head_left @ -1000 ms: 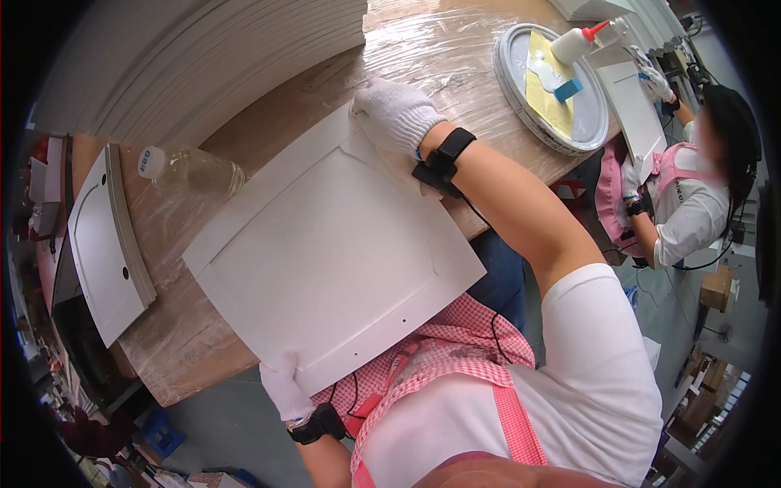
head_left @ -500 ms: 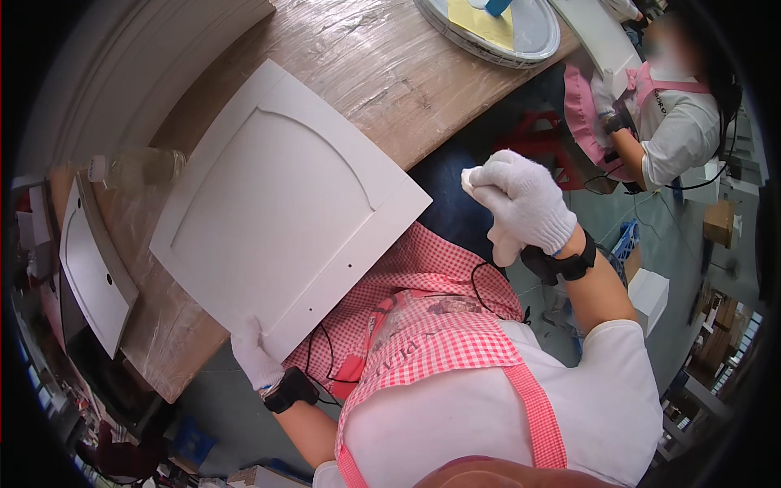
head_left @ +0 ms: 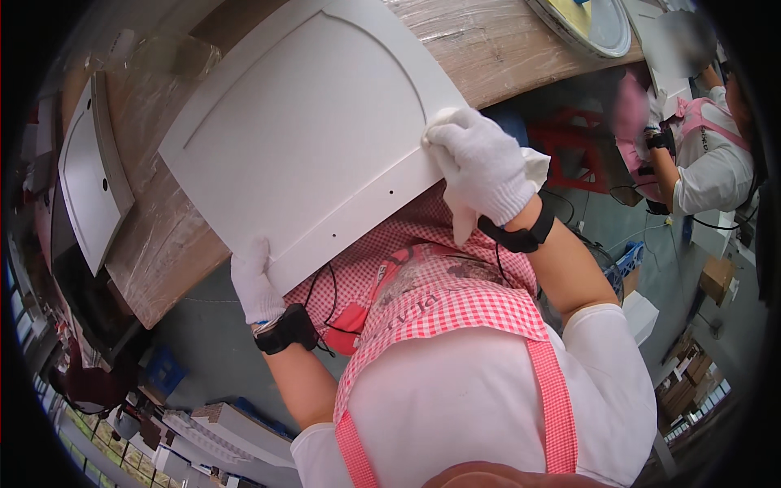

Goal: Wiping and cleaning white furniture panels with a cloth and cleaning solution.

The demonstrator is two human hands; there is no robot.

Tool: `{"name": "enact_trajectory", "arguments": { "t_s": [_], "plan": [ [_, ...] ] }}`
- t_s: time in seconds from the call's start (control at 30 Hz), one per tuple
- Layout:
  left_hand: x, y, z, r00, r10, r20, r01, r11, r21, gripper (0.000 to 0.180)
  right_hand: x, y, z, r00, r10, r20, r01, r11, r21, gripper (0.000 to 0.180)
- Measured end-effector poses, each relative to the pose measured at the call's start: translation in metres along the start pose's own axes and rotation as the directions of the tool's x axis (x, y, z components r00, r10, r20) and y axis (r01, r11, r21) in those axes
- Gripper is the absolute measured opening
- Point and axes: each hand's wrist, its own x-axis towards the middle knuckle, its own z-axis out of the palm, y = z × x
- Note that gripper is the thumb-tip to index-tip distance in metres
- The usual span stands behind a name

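A white panel (head_left: pixel 309 122) with a raised arched border and two small holes along its near strip lies on the table, overhanging its near edge. My gloved left hand (head_left: pixel 255 281) grips the panel's near left corner, thumb on top and the other fingers out of sight underneath. At the right edge, my gloved right hand (head_left: pixel 482 159) is closed around a white cloth (head_left: pixel 534 168) and presses it against the panel's rim. Part of the cloth sticks out beside the wrist.
Clear film covers the wooden table (head_left: pixel 154 260). Another white panel (head_left: pixel 91 175) stands tilted at left, near a clear plastic bottle (head_left: pixel 163 57). A round white tub lid (head_left: pixel 598 28) is at the far right. Beyond, a co-worker in a pink apron (head_left: pixel 704 122) works near a red stool (head_left: pixel 569 146).
My right hand has come left and down from the air onto the panel's right edge with the cloth. My left hand keeps its grip on the corner. The view has shifted.
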Motion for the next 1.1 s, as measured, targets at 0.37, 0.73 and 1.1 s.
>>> {"name": "enact_trajectory", "arguments": {
  "t_s": [0.37, 0.73, 1.1],
  "plan": [
    [-0.016, -0.008, 0.040, 0.994, 0.034, 0.102, -0.001, 0.951, -0.310, 0.045, 0.006, -0.070, 0.029, 0.974, -0.047, 0.223, 0.077, 0.989, -0.126, 0.014],
    [-0.009, -0.019, 0.042, 0.988, 0.038, 0.148, 0.007, 0.955, -0.295, 0.044, 0.005, -0.117, 0.069, 0.934, -0.205, 0.292, 0.241, 0.966, -0.095, 0.014],
    [-0.010, -0.016, 0.047, 0.907, -0.066, 0.416, 0.352, 0.660, -0.663, 0.055, 0.011, -0.068, 0.036, 0.990, -0.028, 0.137, 0.051, 0.985, -0.165, 0.011]
  ]
}}
